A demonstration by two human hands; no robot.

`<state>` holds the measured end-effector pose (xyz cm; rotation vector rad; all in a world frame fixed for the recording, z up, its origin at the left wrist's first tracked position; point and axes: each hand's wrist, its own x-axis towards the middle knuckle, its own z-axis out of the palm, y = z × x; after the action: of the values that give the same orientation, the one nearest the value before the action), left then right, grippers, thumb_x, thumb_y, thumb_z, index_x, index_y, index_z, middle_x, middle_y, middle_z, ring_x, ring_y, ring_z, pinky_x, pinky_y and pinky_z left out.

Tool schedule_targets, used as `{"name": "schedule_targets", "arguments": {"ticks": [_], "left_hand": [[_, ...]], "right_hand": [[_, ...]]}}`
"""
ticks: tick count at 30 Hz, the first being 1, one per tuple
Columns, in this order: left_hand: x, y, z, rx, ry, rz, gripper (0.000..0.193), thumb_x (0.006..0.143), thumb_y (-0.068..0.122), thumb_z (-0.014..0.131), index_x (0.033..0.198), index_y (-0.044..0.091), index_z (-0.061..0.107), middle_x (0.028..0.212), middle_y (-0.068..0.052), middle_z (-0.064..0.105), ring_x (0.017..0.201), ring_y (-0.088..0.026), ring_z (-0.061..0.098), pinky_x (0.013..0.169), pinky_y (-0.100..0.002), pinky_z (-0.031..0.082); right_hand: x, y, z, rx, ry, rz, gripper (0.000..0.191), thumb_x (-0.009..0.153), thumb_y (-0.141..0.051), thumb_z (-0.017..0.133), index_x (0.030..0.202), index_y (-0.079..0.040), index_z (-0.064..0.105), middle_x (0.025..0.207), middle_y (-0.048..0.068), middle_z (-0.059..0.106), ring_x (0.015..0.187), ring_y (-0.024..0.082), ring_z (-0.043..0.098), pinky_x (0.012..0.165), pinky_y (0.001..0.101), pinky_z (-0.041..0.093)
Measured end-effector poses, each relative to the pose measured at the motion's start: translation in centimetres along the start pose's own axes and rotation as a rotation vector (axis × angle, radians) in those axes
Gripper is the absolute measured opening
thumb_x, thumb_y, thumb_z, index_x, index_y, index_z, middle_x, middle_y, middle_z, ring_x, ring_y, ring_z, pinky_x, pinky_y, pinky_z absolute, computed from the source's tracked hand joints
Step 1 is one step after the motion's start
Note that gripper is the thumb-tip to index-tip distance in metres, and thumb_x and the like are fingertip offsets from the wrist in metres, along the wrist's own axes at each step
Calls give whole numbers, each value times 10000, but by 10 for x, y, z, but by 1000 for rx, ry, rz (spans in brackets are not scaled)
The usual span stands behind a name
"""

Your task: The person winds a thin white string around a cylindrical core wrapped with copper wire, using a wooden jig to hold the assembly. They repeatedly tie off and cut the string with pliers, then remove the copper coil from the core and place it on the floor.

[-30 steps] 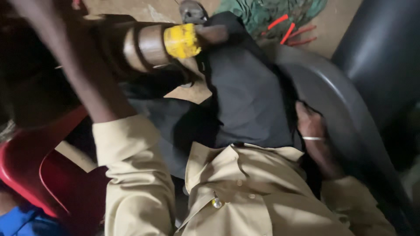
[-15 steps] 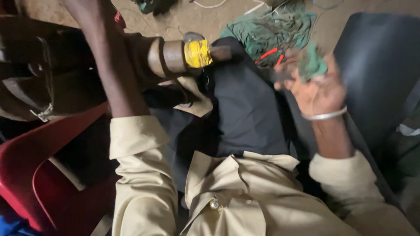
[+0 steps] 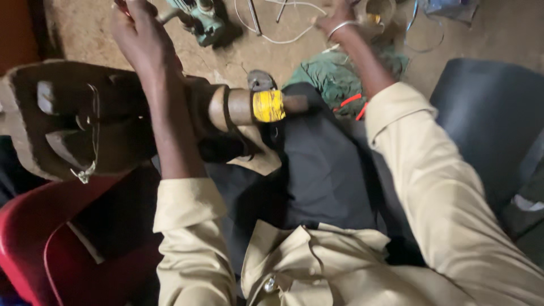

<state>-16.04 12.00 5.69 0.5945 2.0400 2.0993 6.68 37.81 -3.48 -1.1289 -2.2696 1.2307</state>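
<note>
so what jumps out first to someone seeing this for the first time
A brown cylindrical part wrapped in a band of yellow tape sits at centre, over the lap. The left hand reaches up at top left beside a green machine on the dirt floor, while the right hand, with a metal bangle, stretches to the top centre. A red plastic chair fills the lower left.

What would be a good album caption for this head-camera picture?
Seated person, left hand by a green tool, right hand reaching to floor clutter, yellow-taped wooden shaft across the lap.
</note>
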Motion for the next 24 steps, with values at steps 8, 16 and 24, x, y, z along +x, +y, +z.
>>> {"name": "schedule_targets", "arguments": {"ticks": [8,16,24], "left_hand": [[0,-5,-2,245,21,128,377,1172,288,452,860,88,524,764,28,457,676,-93,411,630,-311,385],[-3,-29,-13,117,182,128,373,1133,361,411,913,103,568,757,45,464,616,-85,406,561,-314,367],[-4,-31,-4,-34,200,-55,426,1152,357,467,811,103,491,694,43,406,571,-87,345,509,-303,277]], "right_hand": [[5,-2,52,346,-305,92,362,1120,-296,655,1002,45,686,816,78,614,866,147,517,743,391,433],[-21,82,-41,-959,-367,251,319,944,-225,627,1160,-23,746,1194,296,685,1086,447,665,882,526,527],[-25,101,-98,-1127,-232,357,527,780,-334,803,1246,-123,678,1326,290,582,1165,455,621,923,588,505]]}}
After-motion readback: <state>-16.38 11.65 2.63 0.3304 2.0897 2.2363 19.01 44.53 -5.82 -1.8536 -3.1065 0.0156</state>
